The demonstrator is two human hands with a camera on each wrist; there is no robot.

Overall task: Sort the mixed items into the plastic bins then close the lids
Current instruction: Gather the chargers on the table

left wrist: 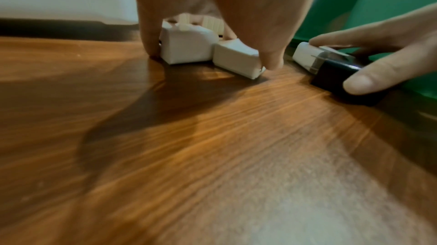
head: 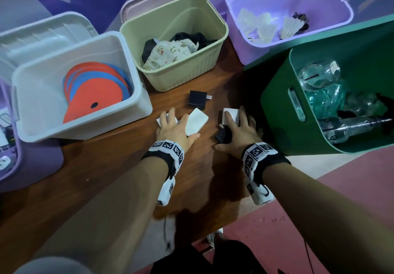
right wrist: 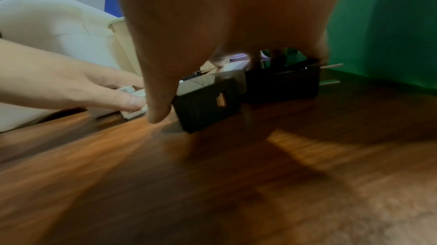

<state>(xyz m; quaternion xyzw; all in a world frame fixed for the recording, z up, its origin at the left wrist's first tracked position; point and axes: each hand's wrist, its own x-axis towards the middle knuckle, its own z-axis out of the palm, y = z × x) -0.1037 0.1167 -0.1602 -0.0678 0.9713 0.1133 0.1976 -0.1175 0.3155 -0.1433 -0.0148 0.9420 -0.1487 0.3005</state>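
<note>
Small plug chargers lie on the wooden table (head: pixel 106 167) between the bins. My left hand (head: pixel 177 122) comes down over two white chargers (left wrist: pixel 187 49) (left wrist: pixel 236 58), thumb on one side and a finger on the other, gripping them together. My right hand (head: pixel 233 127) covers a white charger (head: pixel 231 113) and a black charger (head: pixel 222 134). In the right wrist view its thumb presses a black charger (right wrist: pixel 205 103), and a second black one (right wrist: pixel 281 84) with prongs sits under the fingers. Another black charger (head: pixel 197 100) lies untouched just beyond both hands.
Open bins ring the hands: a white bin (head: pixel 96 128) with red and blue discs, a beige bin (head: pixel 185 75) with cloth, a purple bin (head: pixel 241 45) with shuttlecocks, a green bin (head: pixel 277 107) with plastic bottles. Another purple bin (head: pixel 32 167) stands at far left.
</note>
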